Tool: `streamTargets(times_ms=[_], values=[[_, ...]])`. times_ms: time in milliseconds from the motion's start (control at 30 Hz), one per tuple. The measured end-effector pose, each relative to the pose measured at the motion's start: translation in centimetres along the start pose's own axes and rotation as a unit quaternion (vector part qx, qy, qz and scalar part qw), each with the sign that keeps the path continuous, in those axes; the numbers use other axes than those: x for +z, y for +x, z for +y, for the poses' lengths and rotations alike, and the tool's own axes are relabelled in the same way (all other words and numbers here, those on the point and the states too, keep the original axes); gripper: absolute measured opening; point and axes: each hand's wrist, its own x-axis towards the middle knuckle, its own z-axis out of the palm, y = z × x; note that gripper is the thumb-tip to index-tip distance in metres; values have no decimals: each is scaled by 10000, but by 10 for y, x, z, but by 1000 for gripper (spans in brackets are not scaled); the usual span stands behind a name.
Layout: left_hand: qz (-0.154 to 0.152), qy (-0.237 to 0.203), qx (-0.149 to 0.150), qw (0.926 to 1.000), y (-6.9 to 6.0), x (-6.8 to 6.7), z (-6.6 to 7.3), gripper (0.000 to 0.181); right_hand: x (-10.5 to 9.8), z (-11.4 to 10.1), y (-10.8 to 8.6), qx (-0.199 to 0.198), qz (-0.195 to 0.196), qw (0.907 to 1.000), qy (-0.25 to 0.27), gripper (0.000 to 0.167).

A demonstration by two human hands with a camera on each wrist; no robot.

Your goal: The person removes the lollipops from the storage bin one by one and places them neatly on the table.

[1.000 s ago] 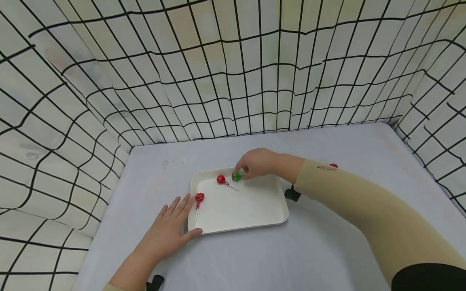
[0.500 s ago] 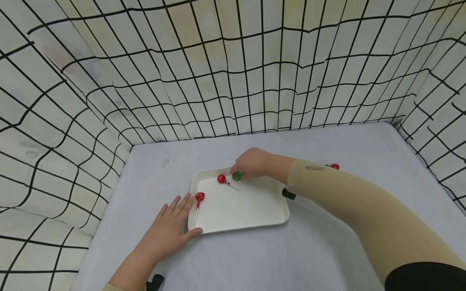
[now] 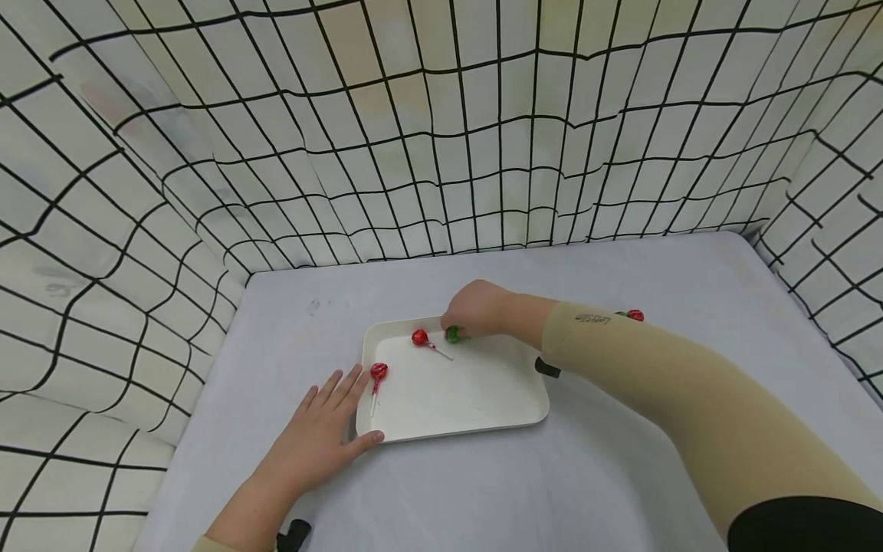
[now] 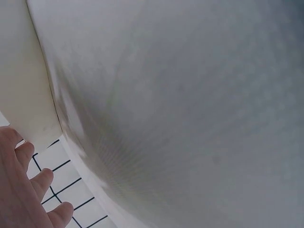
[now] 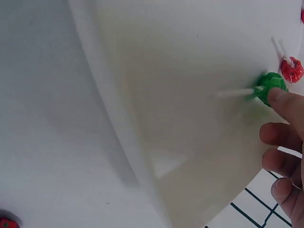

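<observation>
"Which step are you on?"
"Settling the green lollipop (image 3: 452,335), I'd judge. My right hand (image 3: 479,307) pinches its head in the tray (image 3: 476,395), beside a red lollipop (image 3: 419,337)."
"And the other?"
"My left hand (image 3: 320,441) is spread, fingers straight, at the tray's left edge."
"Next?"
"Probably a gentle release, so the round head doesn't roll against its neighbour."

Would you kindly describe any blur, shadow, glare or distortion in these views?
Head view: the wall grid bends, possibly from lens distortion; left wrist: the pale surface looks hazy, darkening toward the upper right; right wrist: the green lollipop has a blurred stick, a bright patch shows on the tray, and a shadow lies beside it.
</observation>
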Motion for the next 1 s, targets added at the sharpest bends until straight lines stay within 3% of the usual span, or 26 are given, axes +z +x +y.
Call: streamTargets(times_ms=[167, 533, 1000], values=[[20, -26, 18, 10000, -1, -1, 0, 97, 5, 1, -1, 41, -131, 9993, 341, 24], [-28, 22, 5, 10000, 1, 0, 0, 98, 4, 2, -9, 227, -160, 9986, 445, 39], [-22, 8, -8, 10000, 0, -1, 0, 98, 5, -1, -6, 79, -294, 9972, 678, 33]])
